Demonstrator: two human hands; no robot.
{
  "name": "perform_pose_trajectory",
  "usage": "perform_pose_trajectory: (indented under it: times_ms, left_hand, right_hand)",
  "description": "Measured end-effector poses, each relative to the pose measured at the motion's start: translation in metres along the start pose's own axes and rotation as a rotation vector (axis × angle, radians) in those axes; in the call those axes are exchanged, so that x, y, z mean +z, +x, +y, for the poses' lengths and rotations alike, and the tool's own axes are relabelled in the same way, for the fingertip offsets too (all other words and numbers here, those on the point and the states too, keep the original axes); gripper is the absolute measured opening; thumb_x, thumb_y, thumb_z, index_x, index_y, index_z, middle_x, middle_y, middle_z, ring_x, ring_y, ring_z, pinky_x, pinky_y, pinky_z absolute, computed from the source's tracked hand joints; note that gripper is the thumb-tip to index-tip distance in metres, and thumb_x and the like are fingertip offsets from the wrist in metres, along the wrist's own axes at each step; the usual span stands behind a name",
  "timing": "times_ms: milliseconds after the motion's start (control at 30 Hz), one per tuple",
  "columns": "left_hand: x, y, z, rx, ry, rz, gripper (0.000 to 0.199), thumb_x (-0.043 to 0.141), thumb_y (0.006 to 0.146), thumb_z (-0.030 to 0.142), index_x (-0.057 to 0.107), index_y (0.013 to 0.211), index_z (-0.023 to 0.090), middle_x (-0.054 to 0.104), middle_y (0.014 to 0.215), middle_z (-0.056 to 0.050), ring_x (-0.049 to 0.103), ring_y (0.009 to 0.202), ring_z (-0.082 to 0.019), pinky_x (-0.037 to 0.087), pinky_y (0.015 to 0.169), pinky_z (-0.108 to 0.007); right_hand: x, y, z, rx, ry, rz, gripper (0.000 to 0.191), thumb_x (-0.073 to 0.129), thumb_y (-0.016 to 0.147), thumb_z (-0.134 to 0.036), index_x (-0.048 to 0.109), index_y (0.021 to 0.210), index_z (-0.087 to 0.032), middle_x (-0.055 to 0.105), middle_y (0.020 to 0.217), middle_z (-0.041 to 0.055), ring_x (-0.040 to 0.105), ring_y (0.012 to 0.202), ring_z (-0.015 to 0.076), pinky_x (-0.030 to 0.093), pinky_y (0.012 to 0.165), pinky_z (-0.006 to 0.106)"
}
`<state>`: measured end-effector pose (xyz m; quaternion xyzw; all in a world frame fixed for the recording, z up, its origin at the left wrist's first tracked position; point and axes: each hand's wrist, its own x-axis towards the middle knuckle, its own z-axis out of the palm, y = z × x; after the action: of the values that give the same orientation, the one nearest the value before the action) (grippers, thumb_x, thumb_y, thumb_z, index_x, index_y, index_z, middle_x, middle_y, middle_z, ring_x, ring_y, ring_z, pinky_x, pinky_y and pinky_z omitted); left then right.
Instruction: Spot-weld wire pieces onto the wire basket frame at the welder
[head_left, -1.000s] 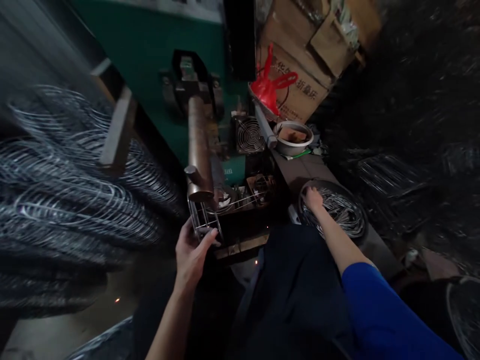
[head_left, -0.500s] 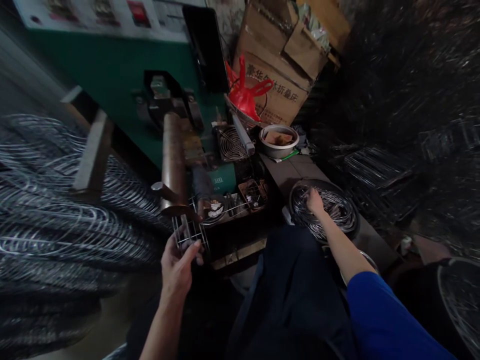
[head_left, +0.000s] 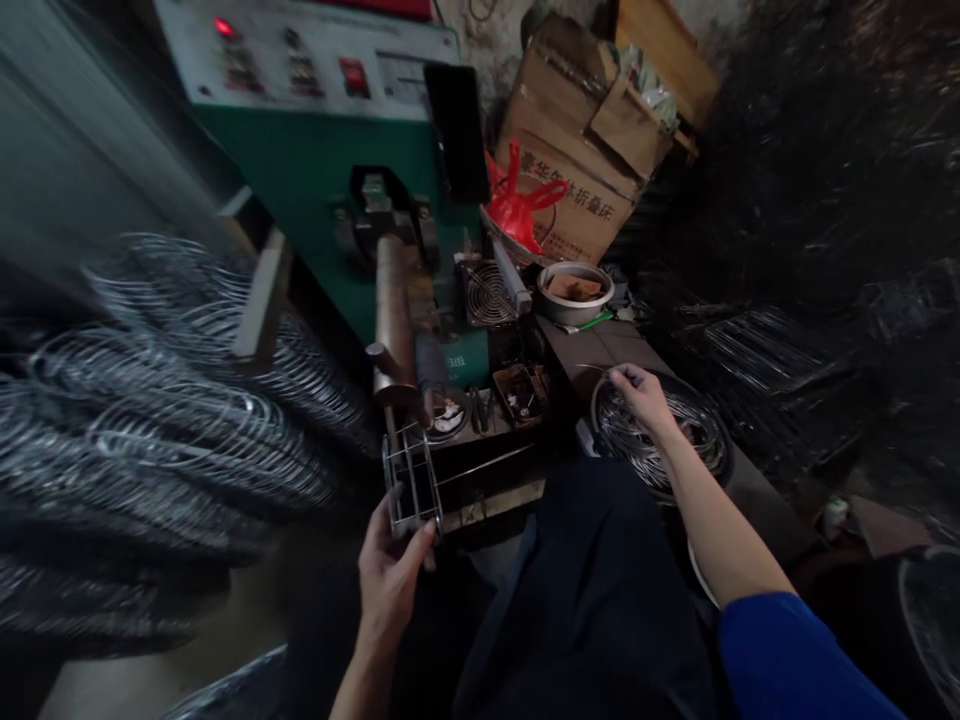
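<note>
My left hand (head_left: 394, 565) grips the near end of a small wire frame (head_left: 412, 475), thumb on one side and fingers on the other. The frame's far end is beneath the metal cylinder (head_left: 394, 315) of the green machine (head_left: 270, 150). My right hand (head_left: 641, 395) is closed in a pinch on a thin wire (head_left: 592, 367) that points left from the fingertips. Under that hand sits a round container of loose wire pieces (head_left: 660, 440).
Stacks of wire rings (head_left: 187, 390) fill the left. Behind the work area are a white bowl (head_left: 576, 290), a red bag (head_left: 517, 212), a cardboard box (head_left: 562, 150) and a phone (head_left: 457, 130). Flat wire racks (head_left: 772, 340) lie at the right.
My right hand has risen from among the wire pieces with a thin wire pinched in it. My left hand still holds the frame, now lower under the cylinder. The whole view has shifted.
</note>
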<state>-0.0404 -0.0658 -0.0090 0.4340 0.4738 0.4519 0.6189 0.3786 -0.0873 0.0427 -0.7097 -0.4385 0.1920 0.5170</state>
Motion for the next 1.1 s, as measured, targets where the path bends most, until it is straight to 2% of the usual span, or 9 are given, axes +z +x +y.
perform_pose_trajectory:
  times_ms: [100,200,367,567,700,1100]
  left_hand:
    - [0.000,-0.005,0.000,0.016,0.032,-0.007,0.078,0.076,0.073,0.030,0.040,0.141,0.022,0.058,0.069,0.006,0.050,0.049,-0.008,0.042,0.041,-0.018]
    - [0.001,-0.009,0.000,0.008,0.055,-0.026,0.076,0.074,0.077,0.033,0.037,0.142,0.020,0.056,0.068,0.007,0.045,0.045,-0.006,0.041,0.041,-0.018]
    - [0.005,-0.013,-0.005,0.016,-0.027,-0.052,0.078,0.073,0.078,0.034,0.034,0.144,0.018,0.052,0.065,0.008,0.043,0.046,-0.006,0.039,0.041,-0.017]
    - [0.011,-0.015,-0.010,-0.013,-0.104,-0.024,0.080,0.074,0.078,0.035,0.033,0.145,0.018,0.051,0.063,0.008,0.043,0.045,-0.005,0.038,0.040,-0.016]
    - [0.016,-0.014,-0.008,-0.013,-0.137,-0.015,0.083,0.075,0.077,0.036,0.032,0.145,0.017,0.051,0.063,0.008,0.043,0.046,-0.006,0.040,0.040,-0.017]
    - [0.020,-0.002,-0.009,0.008,-0.143,0.000,0.081,0.074,0.079,0.036,0.033,0.145,0.017,0.050,0.061,0.009,0.042,0.042,-0.005,0.038,0.039,-0.018]
  right_hand:
    - [0.027,0.000,-0.019,-0.019,0.048,-0.095,0.048,0.059,0.082,-0.063,0.064,0.095,-0.017,0.056,0.070,-0.0005,0.048,0.067,0.0129,0.039,0.061,0.024]
    - [0.054,-0.005,-0.033,-0.001,0.049,-0.239,0.047,0.062,0.079,-0.063,0.066,0.085,-0.017,0.053,0.067,-0.0017,0.046,0.065,0.0124,0.036,0.061,0.024]
    - [0.100,-0.026,-0.048,-0.018,0.091,-0.188,0.044,0.066,0.080,-0.057,0.051,0.061,-0.019,0.039,0.060,-0.0045,0.036,0.059,0.0104,0.029,0.059,0.025]
    - [0.142,-0.050,-0.053,0.009,0.070,-0.361,0.050,0.071,0.073,-0.059,0.046,0.055,-0.019,0.035,0.057,-0.0044,0.031,0.057,0.0097,0.026,0.054,0.025]
    - [0.153,-0.048,-0.051,0.015,0.050,-0.390,0.050,0.071,0.072,-0.059,0.046,0.054,-0.019,0.036,0.056,-0.0045,0.032,0.056,0.0093,0.024,0.053,0.025]
    - [0.159,-0.031,-0.046,0.001,0.019,-0.438,0.051,0.071,0.071,-0.059,0.044,0.053,-0.019,0.036,0.055,-0.0048,0.032,0.056,0.0090,0.024,0.054,0.024]
